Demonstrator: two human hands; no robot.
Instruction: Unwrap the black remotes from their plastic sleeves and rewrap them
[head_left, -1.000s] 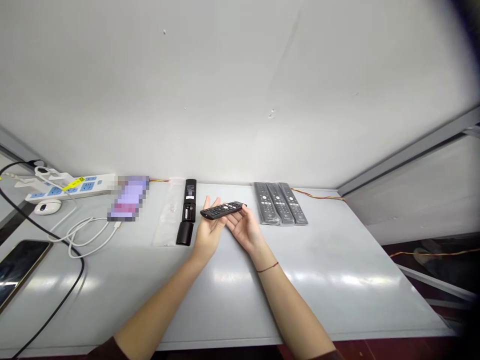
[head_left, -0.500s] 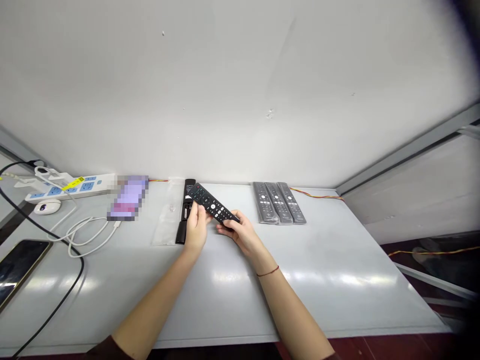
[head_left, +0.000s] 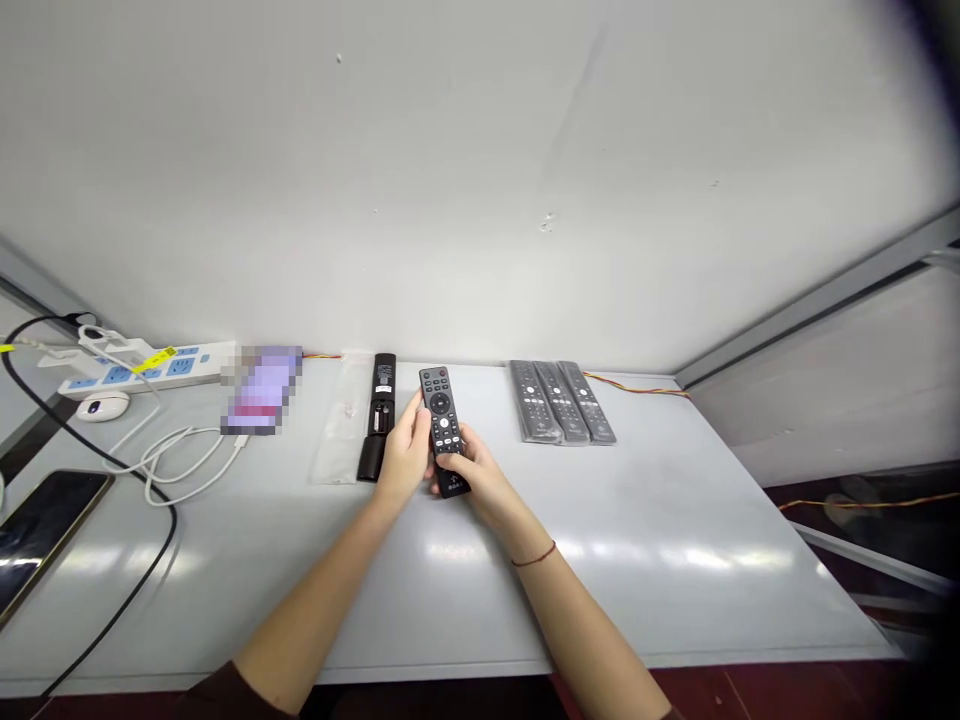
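Left hand (head_left: 405, 458) and right hand (head_left: 469, 472) both pinch the remote (head_left: 443, 428), buttons up for viewing, near the worktop's (head_left: 675, 540) far edge.

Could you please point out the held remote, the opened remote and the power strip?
Held remote (head_left: 441, 415), head view, upper keypad.
Opened remote (head_left: 381, 400), head view, middle of its back.
Power strip (head_left: 161, 364), head view, socket face.

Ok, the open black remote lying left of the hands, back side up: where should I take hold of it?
Grip the open remote across its long side edges near the middle, coming from above. It lies flat, lengthwise toward the wall, and is slim enough to pinch. The plastic bag lies close on its left and the left hand on its right. Its near end piece looks detached, so avoid that end.
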